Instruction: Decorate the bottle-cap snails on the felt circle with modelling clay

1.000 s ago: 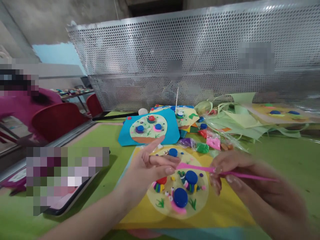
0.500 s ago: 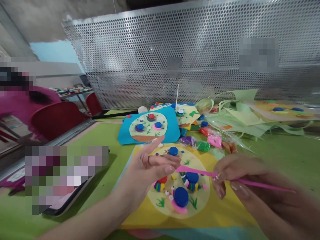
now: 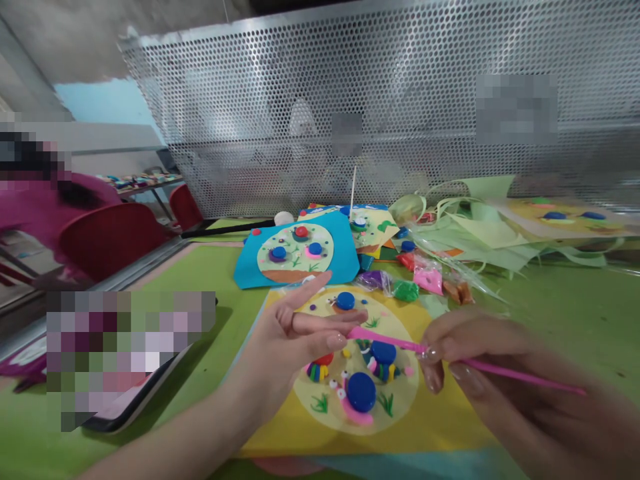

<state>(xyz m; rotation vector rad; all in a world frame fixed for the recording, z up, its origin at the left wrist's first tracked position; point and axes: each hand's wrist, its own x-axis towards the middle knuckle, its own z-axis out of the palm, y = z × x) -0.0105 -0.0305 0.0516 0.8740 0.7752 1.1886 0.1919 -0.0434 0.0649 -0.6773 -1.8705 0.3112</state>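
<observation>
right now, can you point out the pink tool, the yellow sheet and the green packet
pink tool (image 3: 393,341): head view, on its left stretch
yellow sheet (image 3: 450,415): head view, on its bare right part
green packet (image 3: 406,290): head view, on its middle

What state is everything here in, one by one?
Pink tool: held, slanting
Right hand: closed on it
Left hand: index finger extended; contact with tool unclear
Yellow card: flat, decorated, partly hidden
Blue card: decorated
Paper scraps: heaped, some curled
Pink packet: wrapped in clear plastic
</observation>
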